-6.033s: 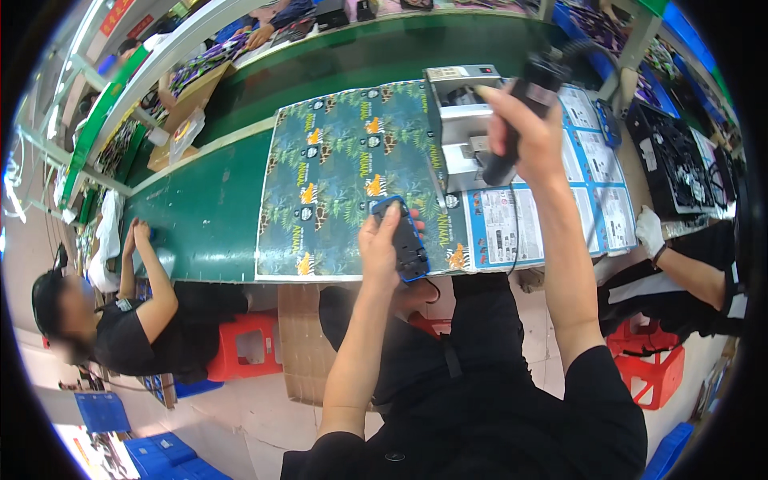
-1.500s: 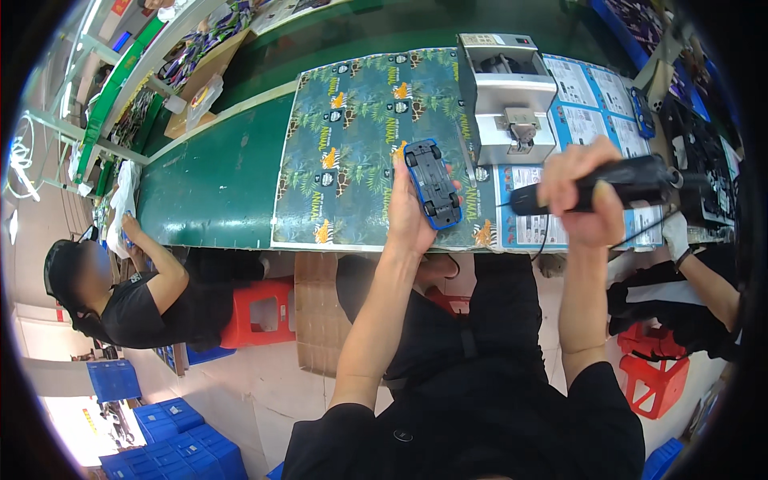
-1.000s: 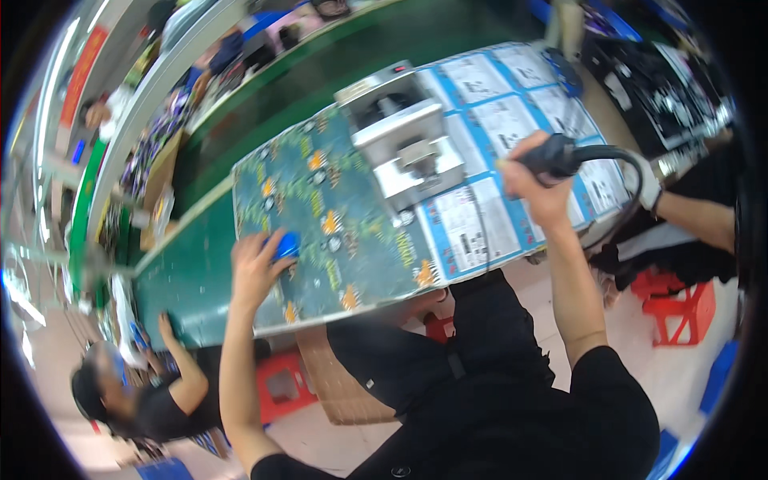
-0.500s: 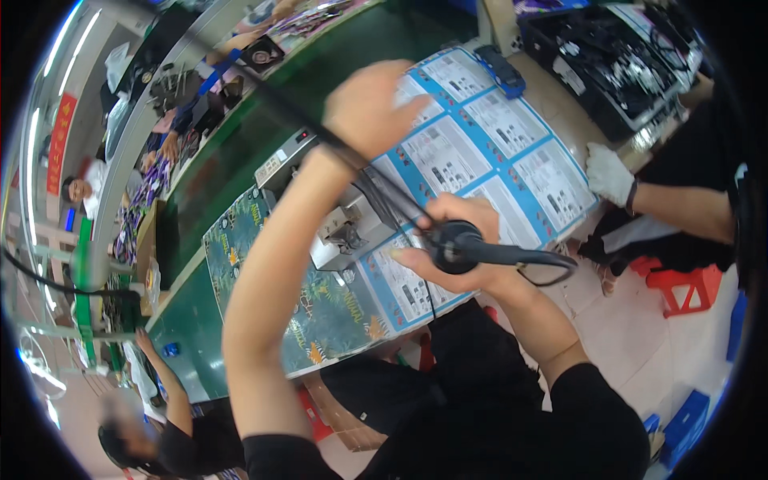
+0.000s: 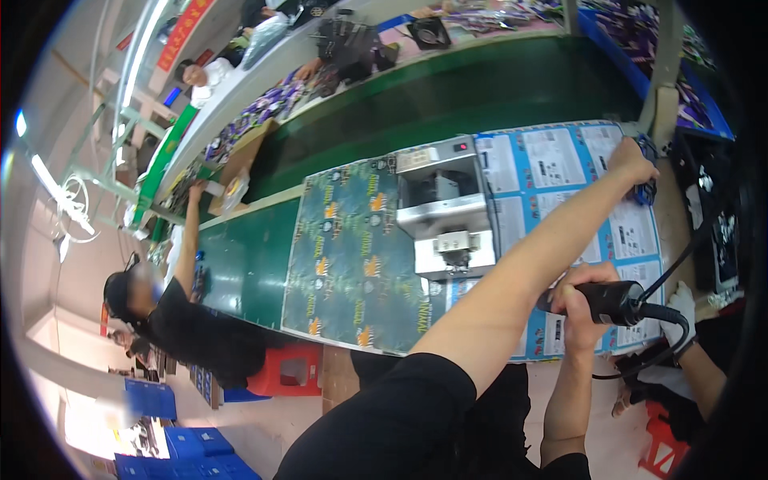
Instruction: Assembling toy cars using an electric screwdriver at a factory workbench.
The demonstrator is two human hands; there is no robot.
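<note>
My left arm stretches across the table to its far right corner, where my left hand (image 5: 634,164) is curled over a dark blue object (image 5: 645,192). Its kind is unclear, as the hand covers part of it. My right hand (image 5: 582,302) is wrapped round a black corded electric screwdriver (image 5: 612,304), held nearly level over the table's right part, below my left forearm. The screwdriver's tip is hidden by the forearm. A silver bench machine (image 5: 448,204) with a small red switch stands left of my left forearm, touched by neither hand.
Printed blue-and-white sheets (image 5: 552,152) and a green patterned mat (image 5: 344,256) cover the table. Behind runs a green conveyor belt (image 5: 480,88). A co-worker's white-gloved hand (image 5: 682,316) is close on the right, beside a black crate (image 5: 716,216). Another person sits left, near a red stool (image 5: 292,370).
My left hand has gone from above the machine to the dark blue object in the far right corner. My right hand keeps the screwdriver, now turned sideways. The view has swung left.
</note>
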